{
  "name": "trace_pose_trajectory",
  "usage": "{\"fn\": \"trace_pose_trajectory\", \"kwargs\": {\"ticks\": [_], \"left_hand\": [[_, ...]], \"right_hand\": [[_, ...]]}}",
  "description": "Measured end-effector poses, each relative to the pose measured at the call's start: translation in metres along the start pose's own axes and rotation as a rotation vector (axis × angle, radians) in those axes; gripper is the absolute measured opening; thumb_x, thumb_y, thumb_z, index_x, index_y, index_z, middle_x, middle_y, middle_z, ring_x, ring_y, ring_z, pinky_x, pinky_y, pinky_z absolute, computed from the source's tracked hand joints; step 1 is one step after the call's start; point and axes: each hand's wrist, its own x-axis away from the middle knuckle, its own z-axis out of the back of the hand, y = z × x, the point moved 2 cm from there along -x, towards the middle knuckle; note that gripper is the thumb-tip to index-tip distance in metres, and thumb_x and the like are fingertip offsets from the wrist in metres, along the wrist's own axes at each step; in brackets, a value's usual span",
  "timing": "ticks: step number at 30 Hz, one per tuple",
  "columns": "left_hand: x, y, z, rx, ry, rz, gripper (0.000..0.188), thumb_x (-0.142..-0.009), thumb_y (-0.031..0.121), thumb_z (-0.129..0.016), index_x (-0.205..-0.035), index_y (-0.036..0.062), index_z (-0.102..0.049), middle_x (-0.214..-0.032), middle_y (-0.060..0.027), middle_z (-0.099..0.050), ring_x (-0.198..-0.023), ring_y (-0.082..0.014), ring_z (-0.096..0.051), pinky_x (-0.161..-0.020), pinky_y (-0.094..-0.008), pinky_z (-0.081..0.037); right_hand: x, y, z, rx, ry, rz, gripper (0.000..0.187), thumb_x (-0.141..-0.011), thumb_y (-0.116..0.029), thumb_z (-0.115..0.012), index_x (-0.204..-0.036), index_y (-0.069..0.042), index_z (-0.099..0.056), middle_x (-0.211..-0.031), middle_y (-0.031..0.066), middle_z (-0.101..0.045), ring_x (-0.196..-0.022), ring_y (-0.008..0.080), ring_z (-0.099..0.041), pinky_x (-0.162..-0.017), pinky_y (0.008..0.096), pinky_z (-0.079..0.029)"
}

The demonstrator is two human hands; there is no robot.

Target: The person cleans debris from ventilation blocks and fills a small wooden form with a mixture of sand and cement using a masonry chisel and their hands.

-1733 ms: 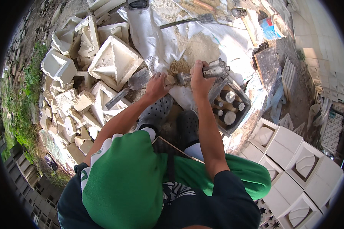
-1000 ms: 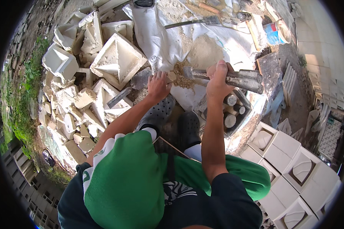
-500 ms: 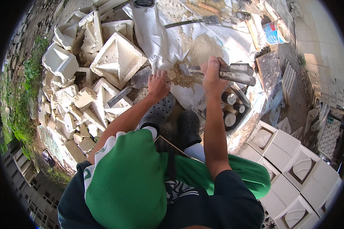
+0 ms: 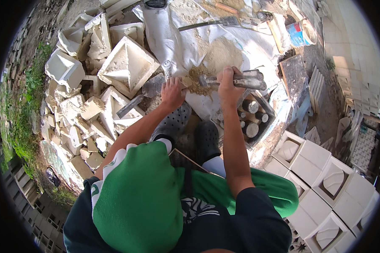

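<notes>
My left hand [image 4: 172, 93] is closed at the fingertips around a small tan block piece [image 4: 185, 81], mostly hidden by the fingers. Under and beside that hand lies a grey slab [image 4: 153, 86]. My right hand [image 4: 229, 87] grips a hand tool [image 4: 250, 80] with a flat metal blade and a thick grey handle that looks like two round bars. Its blade points left, close to the tan piece; whether they touch I cannot tell. Beneath the blade, crumbled tan chips [image 4: 197, 86] lie on a white sheet [image 4: 198, 104].
Broken cream blocks [image 4: 128, 67] are heaped at left. A crate of round cylinders [image 4: 252, 129] stands right of my feet. Farther off lie a long-handled flat tool [image 4: 209, 23], a hammer [image 4: 274, 31] and a blue-and-white bucket [image 4: 299, 34]. Patterned blocks [image 4: 308, 164] are stacked lower right.
My right hand has come left and slightly down with the tool, bringing its blade lower beside the tan piece. My left hand stays at nearly the same spot.
</notes>
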Motion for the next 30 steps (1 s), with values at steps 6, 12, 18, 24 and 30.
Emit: {"fn": "trace_pose_trajectory", "kwargs": {"ticks": [6,12,18,24,30], "left_hand": [[0.006,-0.009,-0.003,-0.003,0.005,0.002,0.046,-0.079,0.025,-0.063,-0.118,0.0069,-0.048,-0.111,-0.0127,-0.052,-0.108,-0.0302,-0.050,-0.092,-0.0420,-0.038],[0.005,-0.009,-0.001,0.014,0.089,0.005,0.044,-0.078,0.025,-0.064,-0.116,0.0076,-0.048,-0.108,-0.0130,-0.051,-0.104,-0.0300,-0.050,-0.088,-0.0418,-0.039],[0.003,-0.011,-0.007,0.004,0.096,0.015,0.045,-0.078,0.026,-0.063,-0.116,0.0079,-0.047,-0.107,-0.0127,-0.051,-0.104,-0.0298,-0.050,-0.087,-0.0438,-0.038],[0.003,-0.009,-0.004,-0.012,0.117,0.004,0.044,-0.079,0.026,-0.062,-0.118,0.0093,-0.048,-0.110,-0.0122,-0.051,-0.110,-0.0288,-0.048,-0.093,-0.0446,-0.034],[-0.006,-0.021,0.003,-0.056,0.120,0.011,0.048,-0.079,0.025,-0.062,-0.122,0.0098,-0.046,-0.113,-0.0114,-0.051,-0.113,-0.0271,-0.047,-0.098,-0.0452,-0.031]], "right_hand": [[-0.009,0.019,-0.006,0.035,-0.020,-0.067,0.028,-0.085,-0.007,-0.053,-0.060,-0.007,-0.041,-0.053,0.0003,-0.041,-0.048,0.0097,-0.038,-0.048,0.0267,-0.033],[-0.027,-0.062,0.007,0.041,0.107,0.022,0.027,-0.084,-0.010,-0.056,-0.060,-0.006,-0.045,-0.052,0.0001,-0.043,-0.046,0.0087,-0.039,-0.045,0.0248,-0.031],[-0.019,-0.002,0.039,-0.012,0.319,0.021,0.029,-0.083,-0.009,-0.054,-0.057,-0.010,-0.040,-0.049,-0.0013,-0.037,-0.043,0.0095,-0.034,-0.044,0.0266,-0.028],[0.002,0.016,0.041,-0.076,0.267,0.105,0.023,-0.086,-0.006,-0.053,-0.065,-0.008,-0.044,-0.055,-0.0033,-0.036,-0.049,0.0073,-0.036,-0.047,0.0230,-0.030],[0.016,0.015,0.017,0.004,0.301,-0.010,0.019,-0.088,-0.011,-0.052,-0.072,-0.004,-0.048,-0.058,0.0015,-0.046,-0.053,0.0086,-0.042,-0.051,0.0256,-0.035]]}}
